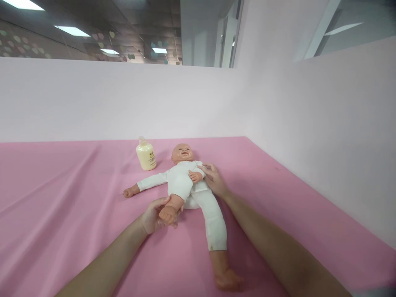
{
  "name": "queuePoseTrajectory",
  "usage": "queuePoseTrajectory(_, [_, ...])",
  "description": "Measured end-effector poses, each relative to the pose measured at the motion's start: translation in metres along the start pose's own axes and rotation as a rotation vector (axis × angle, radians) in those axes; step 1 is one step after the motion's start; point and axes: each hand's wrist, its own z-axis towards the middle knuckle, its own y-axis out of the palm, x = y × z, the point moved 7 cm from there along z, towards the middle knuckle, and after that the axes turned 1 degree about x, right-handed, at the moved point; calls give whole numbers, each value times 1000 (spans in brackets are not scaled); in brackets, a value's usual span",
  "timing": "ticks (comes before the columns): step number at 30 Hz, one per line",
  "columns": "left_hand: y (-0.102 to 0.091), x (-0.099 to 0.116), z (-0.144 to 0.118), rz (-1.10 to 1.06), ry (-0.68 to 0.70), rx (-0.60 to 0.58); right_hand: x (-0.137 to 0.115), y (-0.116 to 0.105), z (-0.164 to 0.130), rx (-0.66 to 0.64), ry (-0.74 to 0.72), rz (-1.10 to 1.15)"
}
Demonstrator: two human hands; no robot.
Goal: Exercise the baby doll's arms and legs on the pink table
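A baby doll with a white cloth body lies on its back, its head toward the wall. My left hand is closed round one lower leg just above the foot, and that leg is bent up over the belly. The other leg stretches toward me. At the doll's side, my right hand has its fingers curled over the arm that lies folded across the chest; the doll's small hand shows beside my fingers. The doll's other arm extends out to the left.
A pale yellow pump bottle stands left of the doll's head. Pink cloth covers the surface, with folds at left. White walls rise behind and at right, with a window above.
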Motion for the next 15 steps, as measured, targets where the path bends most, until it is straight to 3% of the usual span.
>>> queuePoseTrajectory(15, [0, 1, -1, 24, 8, 6, -1, 0, -1, -7, -1, 16])
